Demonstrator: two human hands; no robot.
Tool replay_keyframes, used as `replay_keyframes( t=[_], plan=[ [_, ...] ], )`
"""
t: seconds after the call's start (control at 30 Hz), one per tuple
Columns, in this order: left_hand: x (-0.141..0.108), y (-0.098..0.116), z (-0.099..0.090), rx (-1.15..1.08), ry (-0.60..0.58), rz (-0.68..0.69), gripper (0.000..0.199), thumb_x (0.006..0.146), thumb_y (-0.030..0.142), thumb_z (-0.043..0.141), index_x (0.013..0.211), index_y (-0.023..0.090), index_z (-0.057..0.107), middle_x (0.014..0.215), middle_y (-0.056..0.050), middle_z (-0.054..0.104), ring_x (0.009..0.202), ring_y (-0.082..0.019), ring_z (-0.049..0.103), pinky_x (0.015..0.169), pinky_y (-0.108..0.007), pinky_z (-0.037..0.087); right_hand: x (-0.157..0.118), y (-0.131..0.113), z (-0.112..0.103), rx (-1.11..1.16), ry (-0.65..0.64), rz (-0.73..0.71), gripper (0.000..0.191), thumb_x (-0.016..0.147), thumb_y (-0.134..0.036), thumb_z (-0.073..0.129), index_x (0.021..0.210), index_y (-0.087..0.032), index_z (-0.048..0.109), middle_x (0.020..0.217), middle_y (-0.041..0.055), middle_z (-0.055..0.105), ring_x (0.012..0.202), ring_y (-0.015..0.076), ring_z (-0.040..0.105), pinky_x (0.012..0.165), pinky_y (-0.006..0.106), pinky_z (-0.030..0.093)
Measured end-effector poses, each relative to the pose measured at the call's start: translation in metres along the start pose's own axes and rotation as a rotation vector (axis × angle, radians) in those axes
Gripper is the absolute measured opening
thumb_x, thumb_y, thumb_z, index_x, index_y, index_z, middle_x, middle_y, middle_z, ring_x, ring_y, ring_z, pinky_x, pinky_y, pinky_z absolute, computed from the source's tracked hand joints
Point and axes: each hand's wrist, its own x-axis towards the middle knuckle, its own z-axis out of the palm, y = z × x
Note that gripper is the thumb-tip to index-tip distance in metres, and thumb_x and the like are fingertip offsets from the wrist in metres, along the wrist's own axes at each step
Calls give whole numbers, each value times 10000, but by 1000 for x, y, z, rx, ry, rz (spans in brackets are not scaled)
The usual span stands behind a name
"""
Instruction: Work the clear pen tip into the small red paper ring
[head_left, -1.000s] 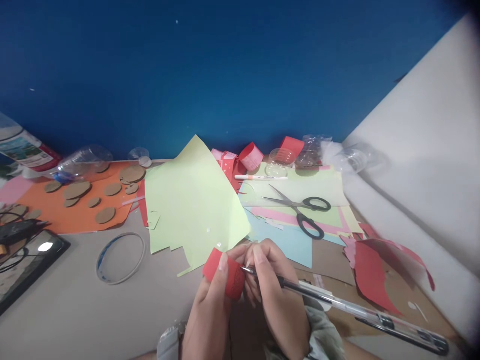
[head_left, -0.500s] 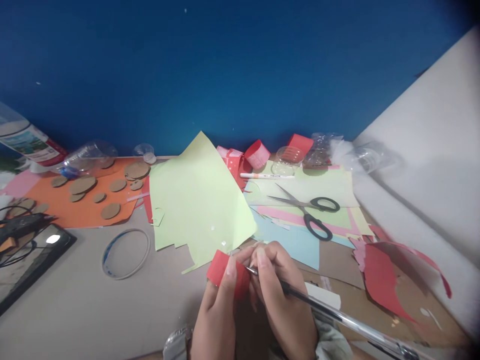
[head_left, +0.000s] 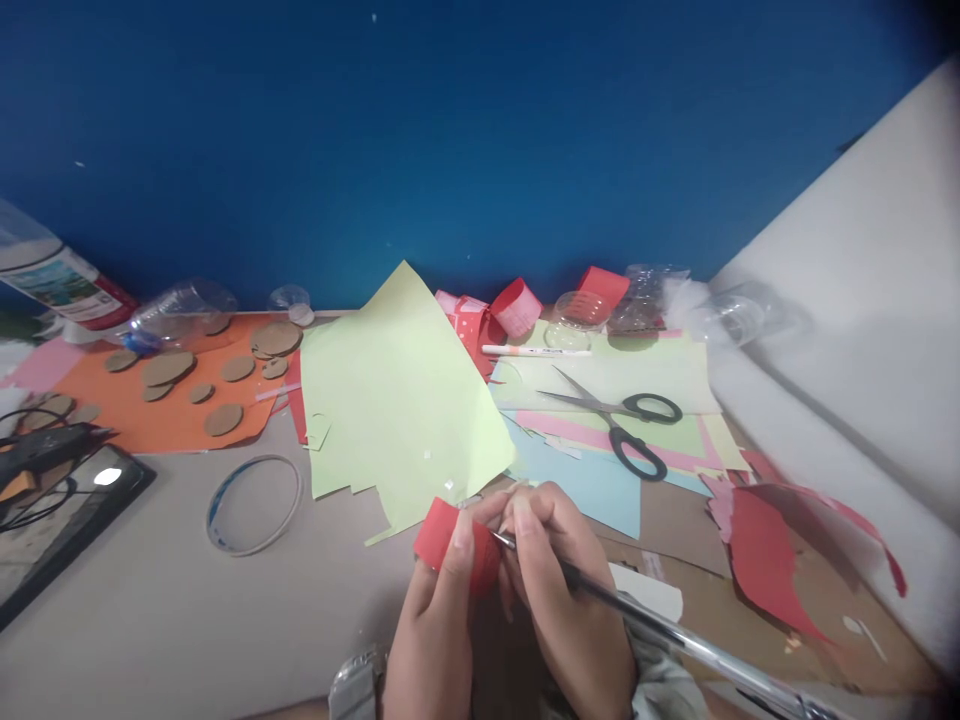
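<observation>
My left hand (head_left: 442, 610) is closed on a small piece of red paper (head_left: 435, 533), thumb pressed on its front. My right hand (head_left: 559, 590) grips a pen (head_left: 667, 630) with a dark grip, a clear barrel and a metal tip. That tip points left at the right part of the red paper; whether it touches cannot be made out. The fingertips of both hands meet behind the paper. Just beyond the hands lies a large pale green sheet (head_left: 397, 400) with a cut lower edge.
Black-handled scissors (head_left: 615, 408) lie open on layered coloured paper. Cardboard discs (head_left: 223, 420) rest on orange paper (head_left: 180, 430) at left, near a tape ring (head_left: 255, 505). Red paper rings (head_left: 516, 307) and clear plastic cups (head_left: 574, 322) stand by the blue wall (head_left: 465, 130). Red scraps (head_left: 761, 545) lie right.
The view has shifted very slightly. Both hands, the red paper and the pen keep almost the same position.
</observation>
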Motion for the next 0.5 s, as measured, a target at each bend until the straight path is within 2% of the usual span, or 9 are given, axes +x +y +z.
replay_keyframes(
  t=[0.1,0.17,0.23,0.37,0.43,0.5],
  plan=[
    [0,-1,0,9,19,-12,355,1081,434,724,1382,246,731,1491,-110,724,1238,-299,745,1045,-514,662,1,-2,1,-44,39,-97,447,1173,-521,548,856,-267,736,804,33,755,628,170,609,624,282,550],
    [1,-1,1,6,21,-11,371,1076,434,731,1392,239,725,1487,-112,725,1238,-302,747,1042,-520,663,4,-7,1,-64,33,-131,458,1168,-522,552,830,-267,725,769,27,746,609,167,602,621,279,551],
    [2,-1,2,3,21,-9,390,1071,430,740,1407,232,714,1484,-118,724,1238,-302,749,1039,-527,664,6,-10,0,-58,-22,-102,474,1153,-543,574,794,-261,704,752,30,745,615,168,646,603,269,553],
    [1,-3,-1,21,53,-36,375,1077,431,731,1398,239,719,1494,-115,719,1233,-297,747,1035,-518,665,6,-11,-1,22,-49,-13,481,1167,-568,527,842,-260,702,740,15,737,483,132,567,475,256,480],
    [-1,-5,-2,36,76,-56,338,1080,460,717,1348,260,767,1497,-107,738,1310,-325,724,1133,-535,622,6,-11,-1,11,-25,-27,461,1167,-547,536,844,-261,699,754,15,740,501,132,573,486,251,484],
    [-2,-6,-3,46,90,-66,347,1069,515,712,1306,286,820,1466,-94,785,1446,-379,666,1289,-561,506,6,-13,-1,-43,-18,-58,453,1153,-537,562,815,-261,685,770,29,751,572,153,620,569,263,541]
  ],
)
